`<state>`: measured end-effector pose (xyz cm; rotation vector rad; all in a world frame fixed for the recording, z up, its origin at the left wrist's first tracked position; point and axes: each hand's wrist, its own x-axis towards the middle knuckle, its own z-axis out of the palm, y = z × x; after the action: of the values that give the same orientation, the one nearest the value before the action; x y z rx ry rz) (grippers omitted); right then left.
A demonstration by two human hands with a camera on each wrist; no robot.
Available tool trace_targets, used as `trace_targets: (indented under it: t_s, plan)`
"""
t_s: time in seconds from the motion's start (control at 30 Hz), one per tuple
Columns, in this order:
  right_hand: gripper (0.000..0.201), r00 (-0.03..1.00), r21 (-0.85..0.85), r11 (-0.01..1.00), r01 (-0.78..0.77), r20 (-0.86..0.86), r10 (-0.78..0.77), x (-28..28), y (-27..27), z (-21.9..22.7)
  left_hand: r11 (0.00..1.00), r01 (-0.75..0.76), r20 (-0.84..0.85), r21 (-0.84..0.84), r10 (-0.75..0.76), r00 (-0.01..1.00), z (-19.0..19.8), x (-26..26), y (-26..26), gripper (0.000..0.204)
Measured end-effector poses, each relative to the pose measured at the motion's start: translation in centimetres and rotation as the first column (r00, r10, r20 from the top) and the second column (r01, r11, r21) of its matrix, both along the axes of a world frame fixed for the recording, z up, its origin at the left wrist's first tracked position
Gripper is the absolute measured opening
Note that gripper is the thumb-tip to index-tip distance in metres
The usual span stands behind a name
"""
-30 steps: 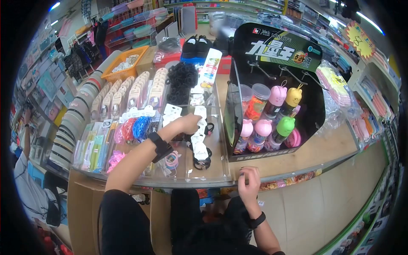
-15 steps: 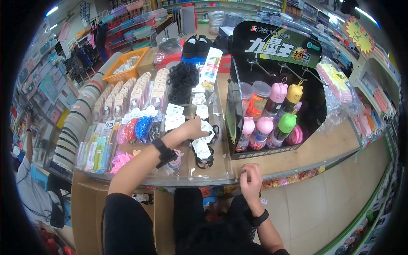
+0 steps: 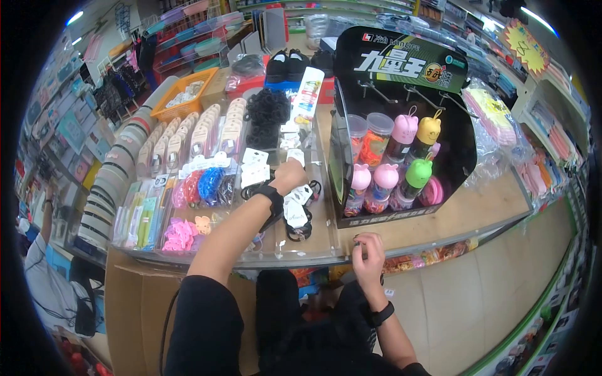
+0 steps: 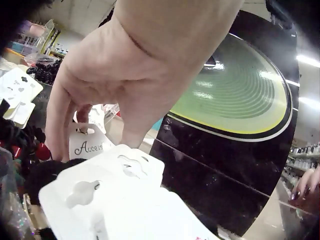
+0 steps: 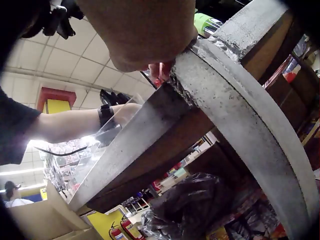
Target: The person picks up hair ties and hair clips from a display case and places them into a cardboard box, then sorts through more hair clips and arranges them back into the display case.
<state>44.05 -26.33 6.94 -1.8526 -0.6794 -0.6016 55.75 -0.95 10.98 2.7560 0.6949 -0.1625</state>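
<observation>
My left hand point(image 3: 290, 177) reaches into a clear plastic tray point(image 3: 266, 247) of hair ties on white cards. In the left wrist view its thumb and fingers come down on both sides of a white hair tie card point(image 4: 89, 142) with black lettering and pinch it; the fingertips are partly hidden. More white cards point(image 4: 125, 200) overlap close in front. Another card with black hair ties point(image 3: 297, 215) lies nearer the tray's front. My right hand point(image 3: 369, 250) rests at the counter's front edge, fingers loosely curled, with nothing held.
A black display box point(image 3: 401, 213) with animal-capped jars point(image 3: 416, 178) stands right of the tray. Black hair ties point(image 3: 268, 119) are heaped behind. Carded goods point(image 3: 207, 131), an orange basket point(image 3: 182, 106) and a row of headbands point(image 3: 113, 169) fill the left side. A cardboard box point(image 3: 144, 301) stands below.
My left hand drew a card toward me, then moved back forward to the cards farther in. The pink hair ties at the tray's front left show more now. My right hand stays at the counter edge.
</observation>
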Motion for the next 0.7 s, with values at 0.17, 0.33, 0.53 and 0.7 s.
trace_targets:
  t_s: [0.17,0.33,0.53,0.7]
  plan:
    - [0.013,1.0,0.009,1.0,-0.007,0.01,0.007,0.0,0.0,0.0,1.0,0.025,0.108,0.005,-0.025,0.994,0.6,0.3,0.4,0.071]
    - [0.012,1.0,0.026,1.0,0.003,0.021,-0.004,0.0,0.0,0.0,0.997,0.078,0.245,-0.02,-0.071,0.967,0.9,-0.7,1.0,0.064]
    - [0.012,1.0,0.016,1.0,-0.013,0.014,0.013,0.0,0.1,0.0,0.992,0.09,0.096,-0.086,-0.082,0.992,0.5,-1.8,3.2,0.058]
    - [0.013,0.999,0.026,1.0,-0.001,-0.04,0.002,-0.1,0.1,0.3,0.977,0.214,0.032,-0.01,-0.213,0.976,2.0,-3.7,3.4,0.041]
